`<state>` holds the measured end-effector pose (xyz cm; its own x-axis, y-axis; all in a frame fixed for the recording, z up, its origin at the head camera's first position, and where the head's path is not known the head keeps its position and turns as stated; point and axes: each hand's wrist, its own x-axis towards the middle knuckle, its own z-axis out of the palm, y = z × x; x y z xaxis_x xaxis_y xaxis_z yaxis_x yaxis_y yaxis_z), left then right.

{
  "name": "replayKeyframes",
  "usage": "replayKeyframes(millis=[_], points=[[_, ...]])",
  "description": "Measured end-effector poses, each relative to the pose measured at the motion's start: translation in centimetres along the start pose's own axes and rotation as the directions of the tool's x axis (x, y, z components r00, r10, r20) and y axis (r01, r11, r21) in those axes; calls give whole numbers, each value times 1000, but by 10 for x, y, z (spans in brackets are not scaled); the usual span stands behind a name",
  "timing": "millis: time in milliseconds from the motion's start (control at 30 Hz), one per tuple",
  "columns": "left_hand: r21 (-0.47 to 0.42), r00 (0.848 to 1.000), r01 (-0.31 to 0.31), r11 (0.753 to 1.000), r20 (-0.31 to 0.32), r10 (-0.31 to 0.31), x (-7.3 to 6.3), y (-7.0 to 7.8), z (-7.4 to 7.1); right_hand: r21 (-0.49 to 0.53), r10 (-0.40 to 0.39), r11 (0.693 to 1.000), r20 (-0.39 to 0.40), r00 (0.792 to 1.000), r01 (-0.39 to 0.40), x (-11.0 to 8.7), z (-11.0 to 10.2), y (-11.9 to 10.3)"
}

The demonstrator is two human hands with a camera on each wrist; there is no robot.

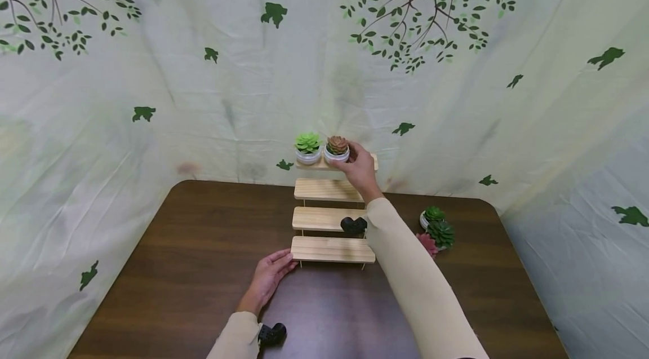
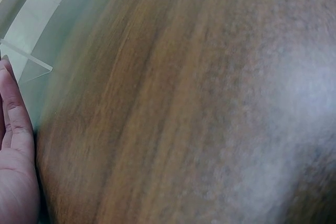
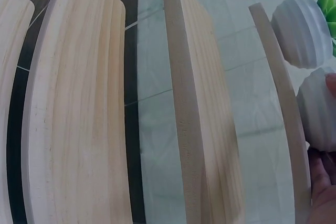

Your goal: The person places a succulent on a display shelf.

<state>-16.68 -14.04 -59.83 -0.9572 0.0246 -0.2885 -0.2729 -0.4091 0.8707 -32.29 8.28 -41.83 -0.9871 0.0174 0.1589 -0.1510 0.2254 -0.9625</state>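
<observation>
A tiered wooden stand [image 1: 333, 249] with step-like shelves stands on the table. On its top shelf [image 1: 362, 163] are a bright green potted succulent [image 1: 307, 145] at the left and a brownish potted succulent [image 1: 337, 148] beside it. My right hand [image 1: 361, 170] grips the brownish one's ribbed white pot [image 3: 316, 109] from the right. At the lowest shelf's left end, my left hand [image 1: 271, 275] touches the edge with its fingers mostly straight. Only part of the left hand [image 2: 16, 156] shows in the left wrist view, beside a thin clear strut.
More potted succulents, dark green [image 1: 441, 233] and reddish pink [image 1: 427, 243], sit on the brown table [image 1: 203, 246] right of the stand, partly behind my right sleeve [image 1: 416, 280]. A leaf-patterned cloth [image 1: 228, 94] hangs close behind the table and the stand.
</observation>
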Motion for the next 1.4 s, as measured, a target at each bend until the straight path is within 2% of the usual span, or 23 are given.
replayKeyframes(millis=[300, 400, 500, 700, 833, 1000, 1067, 1267, 1400], points=[[5, 998, -47, 999, 43, 47, -2, 0, 2, 57, 37, 998, 48, 998, -40, -10, -13, -4], [-5, 999, -38, 999, 21, 39, -2, 0, 2, 30, 66, 997, 54, 996, -68, -16, -22, -4], [-14, 1000, -25, 1000, 1, 25, -2, 0, 3, 21, 74, 997, 33, 997, -75, -22, -33, -2], [3, 999, -34, 999, 15, 34, -1, -1, 2, 78, 29, 997, -25, 999, -27, -35, -58, 7], [-11, 999, -38, 999, 24, 38, -1, -1, 2, 53, -6, 999, -54, 999, 9, -45, -75, 13], [-9, 1000, -21, 1000, 3, 21, 0, 0, 2, 31, -32, 999, -65, 997, 34, -52, -99, 27], [-8, 1000, -10, 1000, -6, 10, 1, 0, 3, 29, -35, 999, -60, 998, 37, -60, -108, 23], [-3, 1000, -9, 1000, -9, 9, 1, -1, 3, 9, -41, 999, -106, 994, 42, -70, -140, 46], [-11, 1000, -7, 1000, -12, 7, 0, 0, 3, -3, -13, 1000, -148, 989, 12, -77, -160, 65]])
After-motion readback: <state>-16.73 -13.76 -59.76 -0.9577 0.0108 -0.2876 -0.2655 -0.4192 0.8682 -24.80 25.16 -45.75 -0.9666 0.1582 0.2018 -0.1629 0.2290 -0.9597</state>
